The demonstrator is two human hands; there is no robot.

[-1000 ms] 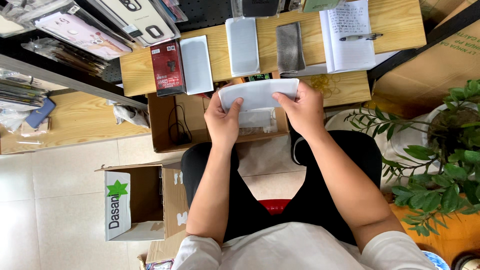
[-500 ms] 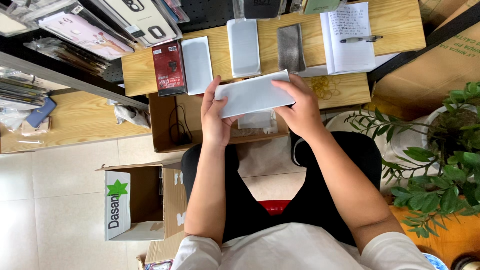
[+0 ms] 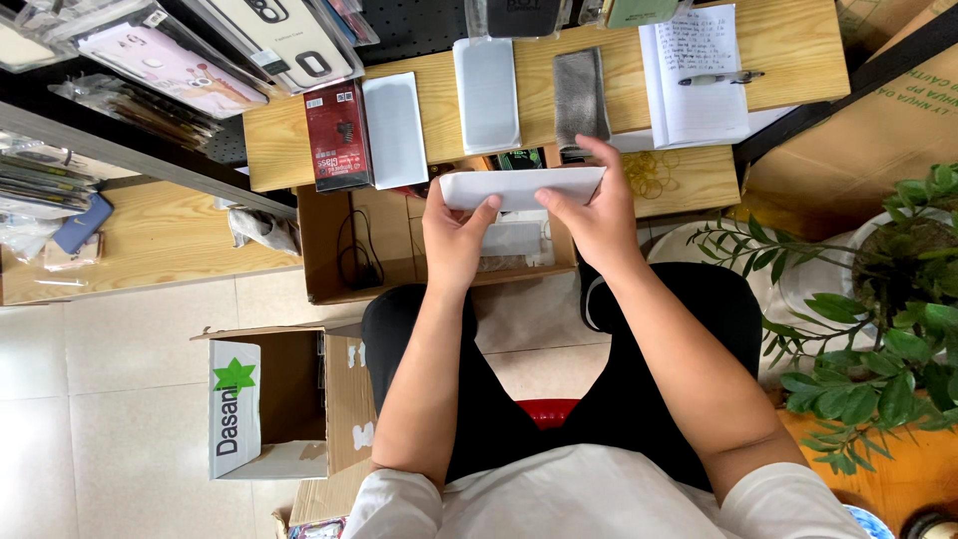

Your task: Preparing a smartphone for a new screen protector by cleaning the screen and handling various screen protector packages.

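Note:
Both hands hold a flat white rectangular box (image 3: 519, 188) level over my lap, just below the edge of the wooden desk (image 3: 788, 45). My left hand (image 3: 454, 235) grips its left end with the thumb on top. My right hand (image 3: 597, 205) grips the right end, fingers curled over the far edge. Under the box is an open brown carton (image 3: 334, 265) holding cables and small packets.
On the desk lie a red box (image 3: 339, 135), two white flat boxes (image 3: 394, 130) (image 3: 486, 95), a grey cloth (image 3: 581, 98) and an open notebook (image 3: 694, 75) with a pen (image 3: 720, 78). A cardboard box (image 3: 269, 399) stands on the floor at left, a potted plant (image 3: 888, 289) at right.
Both hands have raised the white box toward the desk edge and turned it from tilted to level and nearly edge-on.

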